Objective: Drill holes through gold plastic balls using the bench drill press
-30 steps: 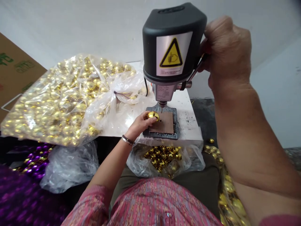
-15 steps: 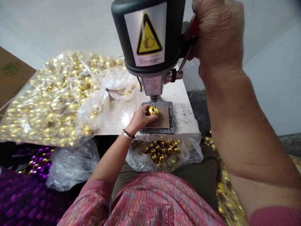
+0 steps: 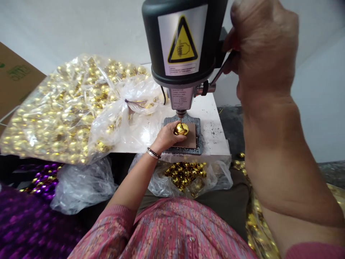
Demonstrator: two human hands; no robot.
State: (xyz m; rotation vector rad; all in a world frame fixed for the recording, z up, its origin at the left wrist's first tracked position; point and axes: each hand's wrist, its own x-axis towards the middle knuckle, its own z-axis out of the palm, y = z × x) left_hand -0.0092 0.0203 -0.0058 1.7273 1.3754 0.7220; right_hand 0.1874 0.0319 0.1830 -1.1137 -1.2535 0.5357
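Between the thumb and fingers of my left hand [image 3: 170, 136] is a shiny gold faceted ball [image 3: 182, 128], resting on a brown board [image 3: 190, 139] on the drill press's grey base [image 3: 198, 126]. The thin drill bit [image 3: 181, 119] comes down to the ball's top; whether it has entered the ball I cannot tell. My right hand [image 3: 262, 46] is wrapped round the feed lever [image 3: 222, 69] at the right of the black drill press [image 3: 183, 39], which carries a yellow warning label.
A big clear bag of gold balls [image 3: 61, 111] covers the left of the white table [image 3: 212, 144]. An open bag of small gold pieces [image 3: 185, 174] lies below the front edge. Purple balls [image 3: 44, 183] are lower left, a cardboard box [image 3: 16, 79] far left. Dark shavings surround the base.
The drill press and both hands appear further right in the view. The bit now meets the top of the ball, and the right hand has turned slightly with the lever.
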